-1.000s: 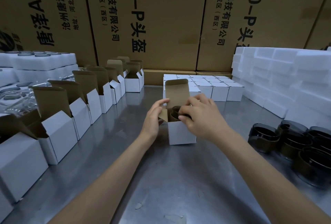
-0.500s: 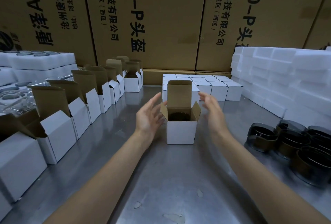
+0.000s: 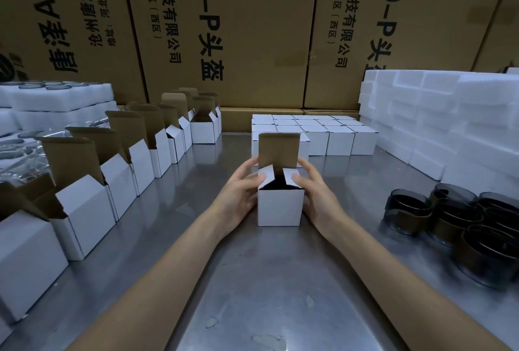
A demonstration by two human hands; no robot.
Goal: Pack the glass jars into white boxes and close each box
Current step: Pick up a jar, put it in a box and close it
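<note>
- The white box [image 3: 280,206] stood upright between my two hands, with both equally near.
- My left hand [image 3: 241,192] and right hand [image 3: 316,193] gripped its sides, thumbs pressing the side flaps inward.
- The lid flap [image 3: 279,150] stood straight up behind, beyond my fingers, not yet folded down.

Tall brown printed cartons [image 3: 252,27] wall in a dim steel table [image 3: 266,280] beside white foam blocks [image 3: 449,114].

A packing station in a warehouse: stacked brown cartons [image 3: 261,27], foam blocks [image 3: 438,117], steel table [image 3: 266,280].
</note>
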